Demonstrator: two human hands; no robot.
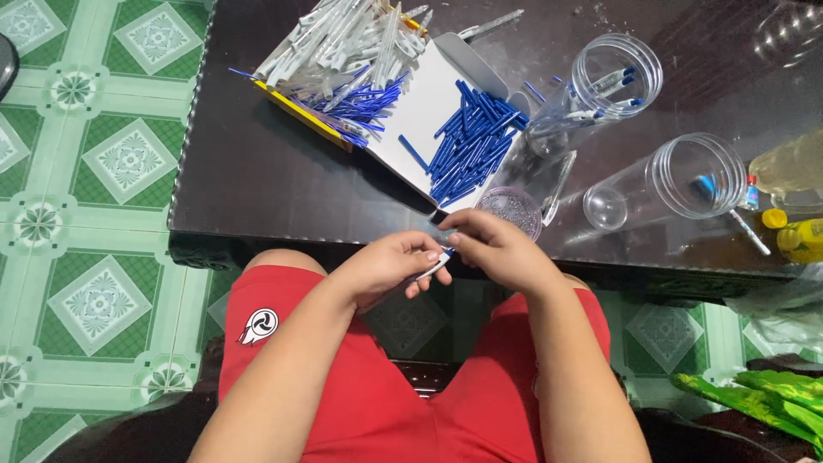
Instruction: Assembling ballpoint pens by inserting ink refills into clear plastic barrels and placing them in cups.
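Far left on the dark worktop point(257, 171) sits a tray of white pen barrels point(343, 39) and blue caps point(471, 141). Near edge, the left hand point(390, 266) has its fingers pinched shut round a pen point(435, 266), right hand point(497, 249) gripping its tip. Clear plastic jars point(677, 180) lie off right.

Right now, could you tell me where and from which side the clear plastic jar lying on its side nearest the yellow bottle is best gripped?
I would grip the clear jar around its wide middle, coming down from above. It lies on its side on the dark table, mouth toward the yellow bottle, so the rounded wall faces up and is free. The narrower base end sits near the other jar, leaving less room there.
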